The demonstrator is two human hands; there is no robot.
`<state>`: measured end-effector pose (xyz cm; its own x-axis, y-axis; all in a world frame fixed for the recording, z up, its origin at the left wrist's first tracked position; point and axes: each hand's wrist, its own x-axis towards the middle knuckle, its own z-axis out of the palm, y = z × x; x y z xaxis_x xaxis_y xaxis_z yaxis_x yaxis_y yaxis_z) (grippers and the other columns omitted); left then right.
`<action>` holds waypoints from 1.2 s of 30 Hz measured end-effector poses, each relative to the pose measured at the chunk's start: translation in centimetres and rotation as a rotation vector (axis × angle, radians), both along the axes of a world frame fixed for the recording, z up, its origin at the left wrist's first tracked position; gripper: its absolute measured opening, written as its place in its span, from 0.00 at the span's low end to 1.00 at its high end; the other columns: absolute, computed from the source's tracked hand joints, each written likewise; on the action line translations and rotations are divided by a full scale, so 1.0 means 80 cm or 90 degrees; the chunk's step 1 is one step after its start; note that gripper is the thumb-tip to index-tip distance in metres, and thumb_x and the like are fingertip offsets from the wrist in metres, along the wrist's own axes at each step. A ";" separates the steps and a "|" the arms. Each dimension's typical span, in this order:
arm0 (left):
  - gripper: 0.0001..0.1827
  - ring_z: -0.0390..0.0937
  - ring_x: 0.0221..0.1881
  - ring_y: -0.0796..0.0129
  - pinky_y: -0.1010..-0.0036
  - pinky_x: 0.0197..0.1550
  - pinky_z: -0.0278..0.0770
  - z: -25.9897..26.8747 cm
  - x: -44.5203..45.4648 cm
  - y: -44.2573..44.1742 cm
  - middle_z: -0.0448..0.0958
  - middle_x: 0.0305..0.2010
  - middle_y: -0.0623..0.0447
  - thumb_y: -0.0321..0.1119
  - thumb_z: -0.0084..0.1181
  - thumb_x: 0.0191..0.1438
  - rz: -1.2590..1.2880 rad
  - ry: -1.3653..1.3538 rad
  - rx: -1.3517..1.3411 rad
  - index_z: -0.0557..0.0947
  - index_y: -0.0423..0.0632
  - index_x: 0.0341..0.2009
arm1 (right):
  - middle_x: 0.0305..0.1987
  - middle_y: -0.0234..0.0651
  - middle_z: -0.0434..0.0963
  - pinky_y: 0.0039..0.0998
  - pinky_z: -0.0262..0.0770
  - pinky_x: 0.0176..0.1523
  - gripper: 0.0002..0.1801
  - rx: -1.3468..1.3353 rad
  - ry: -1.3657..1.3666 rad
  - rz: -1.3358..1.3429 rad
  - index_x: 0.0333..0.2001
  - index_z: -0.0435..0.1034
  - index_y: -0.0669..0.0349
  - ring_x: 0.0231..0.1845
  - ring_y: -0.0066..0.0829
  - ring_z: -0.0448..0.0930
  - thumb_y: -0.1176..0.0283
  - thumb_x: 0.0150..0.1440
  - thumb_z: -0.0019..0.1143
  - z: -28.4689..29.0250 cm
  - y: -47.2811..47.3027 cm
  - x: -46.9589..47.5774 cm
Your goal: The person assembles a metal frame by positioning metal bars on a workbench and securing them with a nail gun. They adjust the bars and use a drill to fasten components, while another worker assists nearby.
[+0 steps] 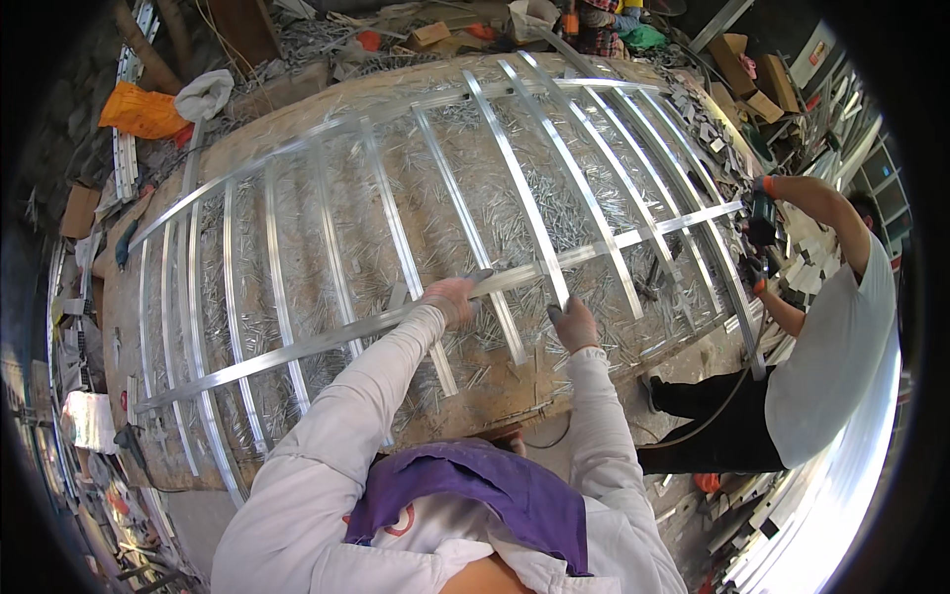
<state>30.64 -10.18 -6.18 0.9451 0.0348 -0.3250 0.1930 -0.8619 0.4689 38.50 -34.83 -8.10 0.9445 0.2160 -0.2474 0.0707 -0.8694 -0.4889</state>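
A ladder-like frame of thin metal profiles lies across a worktable, with a near long rail and a far long rail crossing many slats. My left hand, in a glove with dark fingertips, is closed over the near rail around its middle. Gloved too, my right hand grips the near end of one slat, just on my side of that rail. Loose slender metal fasteners are strewn under and between the slats.
At the right, a co-worker holds a power tool by the frame's corner. Another person is partly visible beyond the table. A drill lies on the left edge, near an orange bag. A corded tool sits lower left.
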 end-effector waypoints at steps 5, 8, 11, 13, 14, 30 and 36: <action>0.30 0.69 0.52 0.50 0.63 0.54 0.68 -0.011 -0.015 -0.013 0.69 0.54 0.42 0.41 0.51 0.50 0.084 -0.205 0.079 0.63 0.51 0.59 | 0.26 0.48 0.74 0.43 0.68 0.34 0.19 0.134 -0.034 -0.011 0.39 0.68 0.60 0.31 0.51 0.75 0.58 0.49 0.56 -0.011 -0.073 -0.067; 0.29 0.66 0.56 0.53 0.64 0.58 0.64 -0.007 -0.025 -0.061 0.66 0.58 0.43 0.42 0.49 0.53 0.149 -0.235 -0.173 0.64 0.49 0.59 | 0.26 0.44 0.75 0.35 0.70 0.33 0.17 0.237 -0.031 -0.047 0.38 0.69 0.61 0.28 0.42 0.76 0.62 0.48 0.59 -0.041 -0.151 -0.136; 0.29 0.62 0.61 0.56 0.69 0.62 0.59 0.041 -0.020 -0.126 0.64 0.59 0.42 0.47 0.46 0.57 0.232 -0.001 -0.598 0.65 0.43 0.58 | 0.24 0.41 0.74 0.30 0.69 0.34 0.15 0.235 0.033 -0.119 0.36 0.70 0.63 0.25 0.28 0.73 0.65 0.48 0.60 -0.028 -0.203 -0.204; 0.30 0.61 0.62 0.56 0.68 0.62 0.59 0.021 0.001 -0.153 0.65 0.59 0.41 0.49 0.45 0.58 0.236 0.054 -0.657 0.65 0.41 0.58 | 0.23 0.26 0.69 0.22 0.64 0.28 0.15 0.224 0.037 -0.104 0.39 0.69 0.64 0.24 0.15 0.64 0.70 0.48 0.61 -0.020 -0.240 -0.247; 0.30 0.60 0.62 0.56 0.67 0.62 0.59 -0.001 0.017 -0.162 0.66 0.58 0.40 0.50 0.45 0.58 0.239 0.084 -0.686 0.65 0.40 0.57 | 0.22 0.25 0.68 0.22 0.64 0.27 0.15 0.195 0.071 -0.124 0.39 0.69 0.64 0.23 0.15 0.64 0.70 0.48 0.61 -0.022 -0.263 -0.265; 0.19 0.73 0.31 0.67 0.72 0.29 0.77 -0.100 0.059 -0.245 0.74 0.36 0.53 0.47 0.55 0.54 0.425 0.309 -0.786 0.75 0.48 0.45 | 0.33 0.43 0.77 0.40 0.72 0.41 0.18 -0.243 0.247 -0.238 0.36 0.70 0.59 0.36 0.45 0.77 0.72 0.37 0.61 -0.012 -0.566 -0.462; 0.16 0.72 0.18 0.67 0.71 0.19 0.74 -0.109 0.085 -0.238 0.76 0.24 0.53 0.46 0.57 0.52 0.449 0.287 -0.724 0.77 0.46 0.32 | 0.24 0.38 0.74 0.34 0.70 0.34 0.13 -0.127 0.243 -0.283 0.30 0.67 0.62 0.28 0.37 0.75 0.77 0.37 0.60 -0.013 -0.555 -0.450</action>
